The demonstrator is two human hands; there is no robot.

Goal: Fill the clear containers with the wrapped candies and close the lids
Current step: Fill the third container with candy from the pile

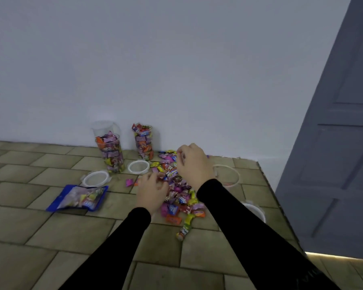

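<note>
A pile of wrapped candies lies on the tiled surface. My left hand rests on the pile's left side with its fingers curled around candies. My right hand is raised above the pile's far part, fingers curled, pinching a candy. Two clear containers stand open by the wall: the left container is about two-thirds full, the right container is filled to the brim. Two white lids lie in front of them. A third clear container lies behind my right wrist, partly hidden.
An opened blue candy bag lies flat to the left. Another white lid sits near the right edge of the surface. A grey door stands at the right, a white wall behind.
</note>
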